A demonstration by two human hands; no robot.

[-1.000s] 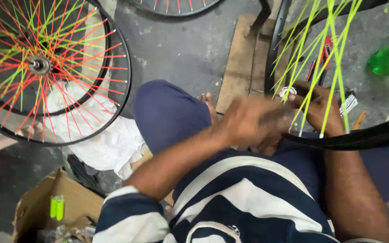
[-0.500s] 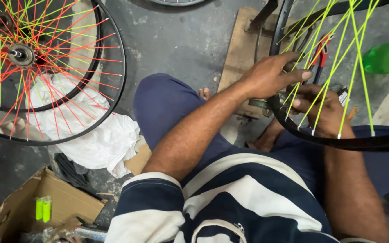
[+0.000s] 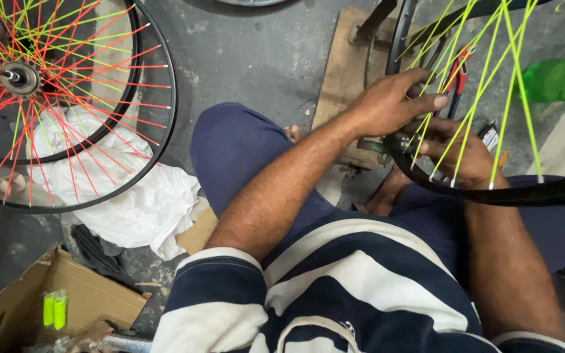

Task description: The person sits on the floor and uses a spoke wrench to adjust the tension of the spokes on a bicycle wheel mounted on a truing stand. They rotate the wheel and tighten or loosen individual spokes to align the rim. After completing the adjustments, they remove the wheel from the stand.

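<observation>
The person sits on the grey concrete floor point(image 3: 263, 59), knees bent, wearing dark blue shorts and a navy-and-white striped shirt.

The black bicycle wheel rim with lime-green spokes point(image 3: 492, 196) stands upright in front of the person, above the right thigh. The rim is a thin, smooth, dark hoop; the spokes are slender straight rods coated in a bright matte green, fanning upward out of view.

The left hand point(image 3: 387, 104) reaches across to the inner side of the rim. Its fingers point(image 3: 426, 101) are curled together around the rim edge, thumb extended flat along it. The right hand point(image 3: 459, 153) sits just behind the spokes, touching the rim from the far side; its fingers are bent and closed on the rim or a small part there, which of the two cannot be told. A red-handled tool point(image 3: 458, 68) shows between the spokes just above the hands.

A flat wooden board point(image 3: 341, 85), pale and scuffed, lies on the floor beyond the hands.

To the left, well apart, a second black wheel with red, orange and green spokes point(image 3: 67, 104) and a metal hub lies over a crumpled white cloth point(image 3: 138, 209). An open brown cardboard box point(image 3: 86, 301) near it holds two small lime-green tubes point(image 3: 55, 309).
</observation>
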